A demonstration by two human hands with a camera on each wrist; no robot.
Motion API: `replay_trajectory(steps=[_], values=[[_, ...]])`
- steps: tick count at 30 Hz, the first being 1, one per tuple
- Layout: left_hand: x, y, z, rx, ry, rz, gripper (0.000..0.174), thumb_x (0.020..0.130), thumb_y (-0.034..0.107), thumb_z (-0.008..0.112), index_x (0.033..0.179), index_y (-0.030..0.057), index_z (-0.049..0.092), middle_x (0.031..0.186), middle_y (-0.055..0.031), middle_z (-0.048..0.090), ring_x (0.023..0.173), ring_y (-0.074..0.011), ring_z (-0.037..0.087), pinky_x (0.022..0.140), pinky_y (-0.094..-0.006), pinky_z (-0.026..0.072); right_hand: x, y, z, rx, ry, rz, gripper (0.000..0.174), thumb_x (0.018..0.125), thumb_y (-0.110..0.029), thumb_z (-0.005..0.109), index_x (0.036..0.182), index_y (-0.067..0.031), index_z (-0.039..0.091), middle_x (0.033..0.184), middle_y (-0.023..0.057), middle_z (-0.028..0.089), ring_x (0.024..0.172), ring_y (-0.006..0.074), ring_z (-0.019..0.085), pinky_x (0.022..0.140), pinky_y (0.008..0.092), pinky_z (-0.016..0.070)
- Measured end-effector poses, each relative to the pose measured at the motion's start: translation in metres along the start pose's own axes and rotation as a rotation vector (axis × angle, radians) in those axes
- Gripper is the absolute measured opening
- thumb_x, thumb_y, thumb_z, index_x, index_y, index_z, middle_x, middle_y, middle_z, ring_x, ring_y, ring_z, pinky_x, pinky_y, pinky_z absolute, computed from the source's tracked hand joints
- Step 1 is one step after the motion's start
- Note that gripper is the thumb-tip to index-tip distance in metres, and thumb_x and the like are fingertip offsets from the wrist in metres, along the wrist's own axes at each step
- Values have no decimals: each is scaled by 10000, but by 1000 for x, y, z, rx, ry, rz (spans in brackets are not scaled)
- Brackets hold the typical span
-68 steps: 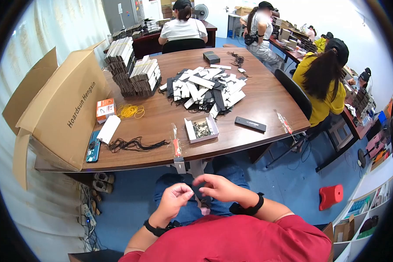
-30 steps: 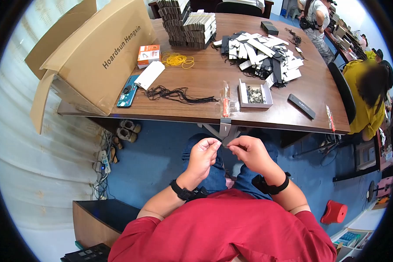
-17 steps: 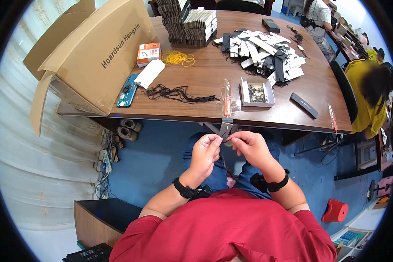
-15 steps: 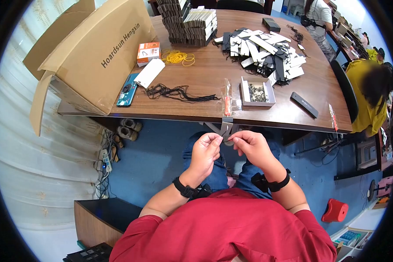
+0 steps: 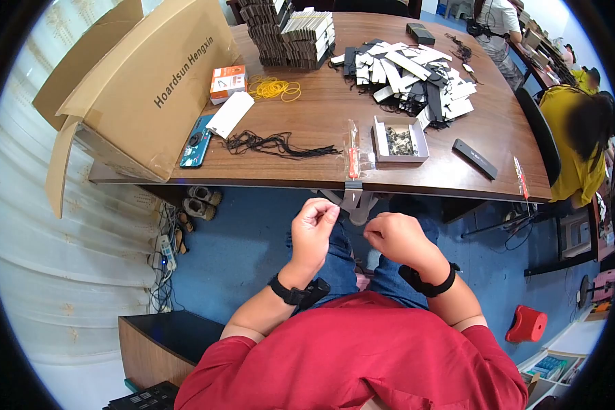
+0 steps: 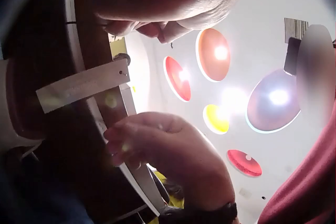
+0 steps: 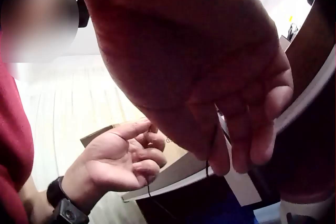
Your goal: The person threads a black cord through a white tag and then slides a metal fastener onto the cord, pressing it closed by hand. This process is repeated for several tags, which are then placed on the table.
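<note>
Thumb and index finger of my left hand (image 5: pixel 312 232) pinch a thin black cord (image 7: pixel 148 191), seen best in the right wrist view. My right hand (image 5: pixel 402 239) is a short way to the right with its fingers curled downward. A black cord also runs between its fingers in the right wrist view. Just ahead of both hands, a flat grey tag (image 5: pixel 352 198) with a small hole (image 6: pixel 121 72) hangs at the table's front edge, under a taped red-and-clear strip (image 5: pixel 353 160). More loose black cords (image 5: pixel 277 144) lie on the table.
An open carton (image 5: pixel 150 89) stands at the left, beside a phone (image 5: pixel 195 145). A small box of metal parts (image 5: pixel 401 139), a black bar (image 5: pixel 474 159) and a heap of white and black tags (image 5: pixel 417 75) are on the table. Stacked tags (image 5: pixel 307 37) rise at the back.
My fingertips met close to the hanging tag half a second ago and are now apart. The left hand has shifted slightly left and up; the right hand has moved right, its fingers turned down.
</note>
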State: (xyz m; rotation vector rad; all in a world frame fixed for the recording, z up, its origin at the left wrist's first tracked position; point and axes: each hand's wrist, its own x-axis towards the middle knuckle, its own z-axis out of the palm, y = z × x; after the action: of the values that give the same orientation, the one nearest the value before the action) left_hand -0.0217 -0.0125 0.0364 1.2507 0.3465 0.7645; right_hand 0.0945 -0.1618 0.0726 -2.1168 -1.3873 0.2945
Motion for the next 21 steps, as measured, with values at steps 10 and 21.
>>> replay_trajectory(steps=[10, 21], values=[[-4, 5, 0, -95, -16, -252, 107, 883, 64, 649, 958, -10, 636, 818, 10, 621, 720, -27, 526, 678, -176, 437, 13, -10, -8, 86, 191, 135, 109, 796, -141, 656, 831, -41, 681, 795, 126, 645, 718, 298, 630, 641, 362, 500], [-16, 14, 12, -91, -137, -292, 93, 864, 106, 677, 910, 25, 670, 691, 66, 562, 548, 3, 394, 479, -166, 294, 45, 16, -37, 69, 607, 21, 152, 789, -119, 691, 904, -25, 655, 821, 101, 638, 736, 253, 604, 668, 346, 480]])
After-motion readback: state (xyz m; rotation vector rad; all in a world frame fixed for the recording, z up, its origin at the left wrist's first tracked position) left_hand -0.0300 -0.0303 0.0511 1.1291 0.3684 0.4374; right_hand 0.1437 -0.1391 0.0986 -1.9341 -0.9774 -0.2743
